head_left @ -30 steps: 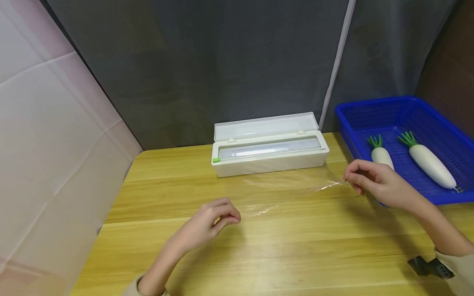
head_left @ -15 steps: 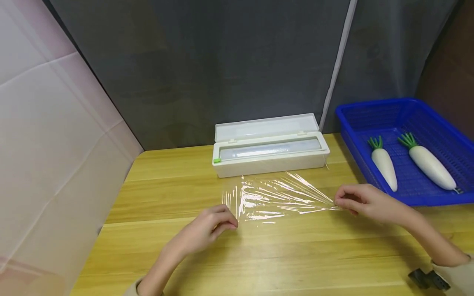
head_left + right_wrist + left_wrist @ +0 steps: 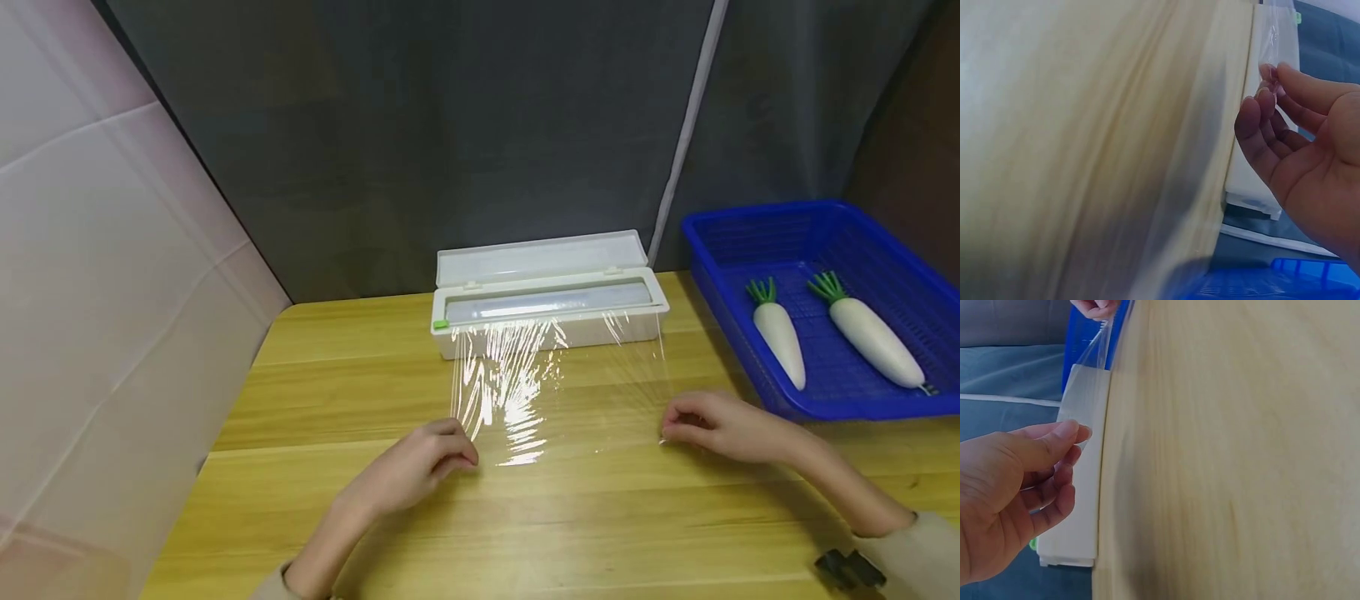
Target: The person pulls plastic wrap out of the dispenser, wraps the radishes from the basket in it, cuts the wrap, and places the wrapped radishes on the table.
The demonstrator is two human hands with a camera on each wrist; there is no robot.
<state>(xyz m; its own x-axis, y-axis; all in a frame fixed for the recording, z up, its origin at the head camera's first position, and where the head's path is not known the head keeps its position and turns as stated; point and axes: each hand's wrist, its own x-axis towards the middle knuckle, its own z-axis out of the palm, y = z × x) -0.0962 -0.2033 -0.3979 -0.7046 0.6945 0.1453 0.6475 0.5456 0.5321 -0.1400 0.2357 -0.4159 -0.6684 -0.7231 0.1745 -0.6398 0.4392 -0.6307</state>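
A sheet of clear plastic wrap (image 3: pixel 517 400) stretches from a white dispenser box (image 3: pixel 555 333) toward me, shiny and creased on its left half. My left hand (image 3: pixel 420 462) pinches its near left corner between thumb and forefinger, as the left wrist view also shows for the left hand (image 3: pixel 1029 475). At the near right corner, my right hand (image 3: pixel 723 425) pinches the film; in the right wrist view, bunched film sits at the tips of the right hand (image 3: pixel 1310 131). The box lid (image 3: pixel 540 258) is raised, and a roll of wrap (image 3: pixel 551 302) lies inside.
To the right stands a blue plastic basket (image 3: pixel 817 408) holding a smaller white radish (image 3: pixel 780 342) and a larger white radish (image 3: pixel 877 342), both with green tops. A green slider (image 3: pixel 441 324) sits at the box's left end. Dark cloth (image 3: pixel 412 150) hangs behind the wooden table (image 3: pixel 337 375).
My right hand has come down and leftward, away from the basket, with its film corner. The wrap, gathered toward the right before, now spreads wider in front of the box. My left hand has sunk slightly.
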